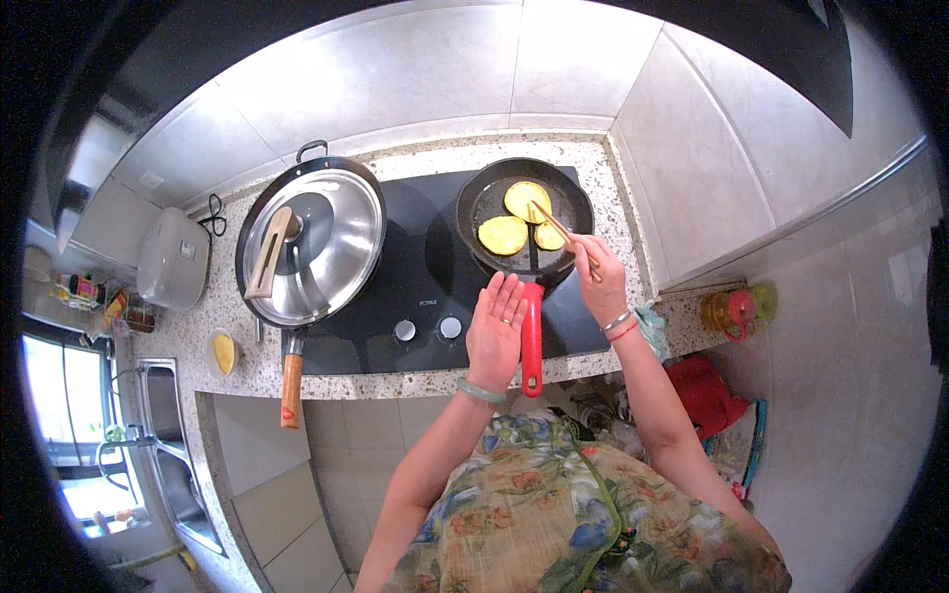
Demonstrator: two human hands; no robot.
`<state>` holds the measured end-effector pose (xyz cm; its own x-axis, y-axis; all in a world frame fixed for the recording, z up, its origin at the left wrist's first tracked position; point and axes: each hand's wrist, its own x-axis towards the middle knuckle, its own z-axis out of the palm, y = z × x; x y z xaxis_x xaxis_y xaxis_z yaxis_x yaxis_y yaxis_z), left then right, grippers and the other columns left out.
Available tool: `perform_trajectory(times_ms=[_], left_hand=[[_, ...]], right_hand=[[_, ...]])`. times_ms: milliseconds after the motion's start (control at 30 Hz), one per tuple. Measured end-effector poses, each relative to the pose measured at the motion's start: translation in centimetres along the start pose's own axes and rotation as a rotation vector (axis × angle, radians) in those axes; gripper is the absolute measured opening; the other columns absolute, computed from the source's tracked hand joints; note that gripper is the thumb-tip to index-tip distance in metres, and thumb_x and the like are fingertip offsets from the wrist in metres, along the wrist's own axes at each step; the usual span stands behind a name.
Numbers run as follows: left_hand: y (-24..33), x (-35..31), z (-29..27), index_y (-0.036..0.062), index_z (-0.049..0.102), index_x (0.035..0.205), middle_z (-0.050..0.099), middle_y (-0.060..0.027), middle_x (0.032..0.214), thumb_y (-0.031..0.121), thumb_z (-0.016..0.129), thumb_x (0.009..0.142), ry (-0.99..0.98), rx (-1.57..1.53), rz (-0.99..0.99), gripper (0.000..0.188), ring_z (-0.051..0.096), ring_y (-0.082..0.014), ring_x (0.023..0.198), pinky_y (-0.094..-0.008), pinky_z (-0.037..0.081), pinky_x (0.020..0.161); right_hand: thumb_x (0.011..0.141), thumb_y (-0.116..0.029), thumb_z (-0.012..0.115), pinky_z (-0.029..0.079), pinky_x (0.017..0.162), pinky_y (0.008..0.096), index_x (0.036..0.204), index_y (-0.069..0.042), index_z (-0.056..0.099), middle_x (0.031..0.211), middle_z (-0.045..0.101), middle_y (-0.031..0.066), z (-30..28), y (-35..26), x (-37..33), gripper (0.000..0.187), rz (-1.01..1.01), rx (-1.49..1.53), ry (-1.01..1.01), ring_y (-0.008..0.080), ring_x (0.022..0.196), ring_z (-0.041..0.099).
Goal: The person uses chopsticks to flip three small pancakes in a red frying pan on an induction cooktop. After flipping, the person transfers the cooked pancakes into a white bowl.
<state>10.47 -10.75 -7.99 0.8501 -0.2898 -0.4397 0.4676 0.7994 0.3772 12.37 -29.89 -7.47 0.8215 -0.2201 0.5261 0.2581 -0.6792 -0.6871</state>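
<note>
Three round yellow pancakes lie in a black frying pan [484, 267] on the right side of the hob. The far pancake [524, 196] has the tips of a pair of chopsticks [556, 226] at its near edge. My right hand [601, 281] is closed around those chopsticks. A larger pancake [502, 236] sits at the left, and a smaller pancake [548, 237] at the right is partly behind the chopsticks. Palm up with fingers stretched, my left hand [494, 334] is beside the pan's red handle [532, 346] and holds nothing.
A lidded wok [336, 267] with a wooden handle [292, 385] stands on the left of the black glass hob [420, 277]. A bowl [221, 354] with something yellow is at the counter's left, near a white appliance [175, 259]. A pale cloth [651, 328] lies right of my right wrist.
</note>
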Motion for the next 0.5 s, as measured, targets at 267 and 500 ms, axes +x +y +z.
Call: perform_trajectory(times_ms=[267, 500], left_hand=[[-0.4, -0.1, 0.2, 0.0057, 0.044, 0.143, 0.052, -0.0090, 0.142, 0.032, 0.038, 0.108, 0.003, -0.002, -0.024, 0.045, 0.048, -0.0210, 0.132, -0.0368, 0.035, 0.114], [-0.3, -0.2, -0.5, 0.0057, 0.043, 0.144, 0.052, -0.0088, 0.142, 0.032, 0.039, 0.107, -0.007, 0.005, -0.009, 0.046, 0.048, -0.0207, 0.132, -0.0367, 0.035, 0.114]], right_hand=[[0.096, -0.003, 0.057, 0.055, 0.076, 0.0307, 0.105, 0.002, 0.068, 0.097, 0.069, 0.0128, -0.2, 0.3, -1.0, 0.015, 0.049, 0.021, -0.003, 0.0229, 0.086, 0.070], [0.097, -0.005, 0.057, 0.054, 0.069, 0.0300, 0.104, 0.002, 0.069, 0.089, 0.069, 0.0121, -3.8, -1.5, -1.6, 0.015, 0.164, 0.136, 0.028, 0.0183, 0.076, 0.069]])
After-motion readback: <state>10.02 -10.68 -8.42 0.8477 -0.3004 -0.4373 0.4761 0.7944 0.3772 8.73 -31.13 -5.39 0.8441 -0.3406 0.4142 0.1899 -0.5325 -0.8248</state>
